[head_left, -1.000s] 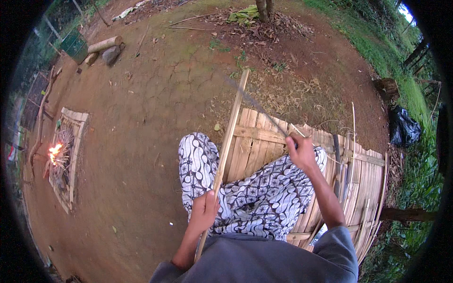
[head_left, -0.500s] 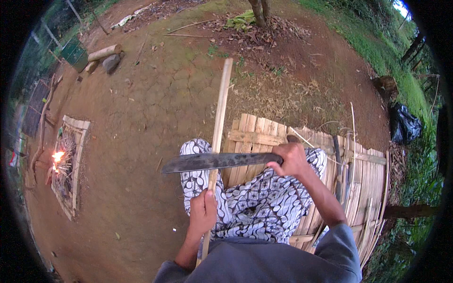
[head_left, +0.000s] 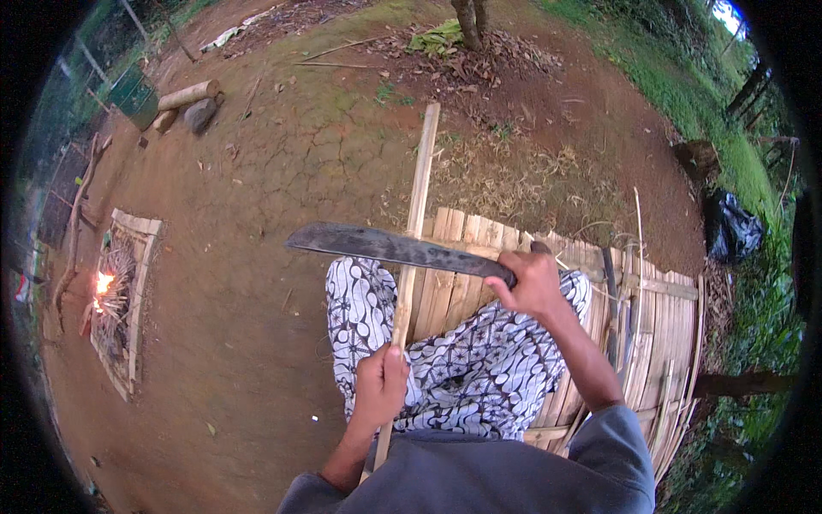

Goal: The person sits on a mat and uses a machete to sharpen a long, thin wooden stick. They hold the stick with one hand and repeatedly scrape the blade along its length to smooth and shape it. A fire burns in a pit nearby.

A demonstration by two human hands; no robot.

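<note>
My left hand (head_left: 382, 384) is closed round the lower part of a long, pale bamboo strip (head_left: 419, 193), thumb laid along it. The strip slants up and away from my lap, its lower end against my shirt. In my right hand (head_left: 529, 281) is the handle of a machete (head_left: 368, 242) with a broad dark blade. The blade lies across the strip, well above my left hand, its tip pointing left. Patterned black-and-white cloth (head_left: 479, 373) covers my legs beneath both hands.
I sit on a slatted bamboo platform (head_left: 659, 334). A small fire (head_left: 104, 283) burns inside a bamboo-edged frame at the left. A log (head_left: 190, 94) and a stone (head_left: 201, 116) lie farther off. A black plastic bag (head_left: 732, 227) sits at the right, and a tree trunk (head_left: 467, 24) stands ahead.
The machete blade has moved up the strip, away from me, and its tip has tilted upward. The strip's far end has shifted slightly right. Both hands keep their hold.
</note>
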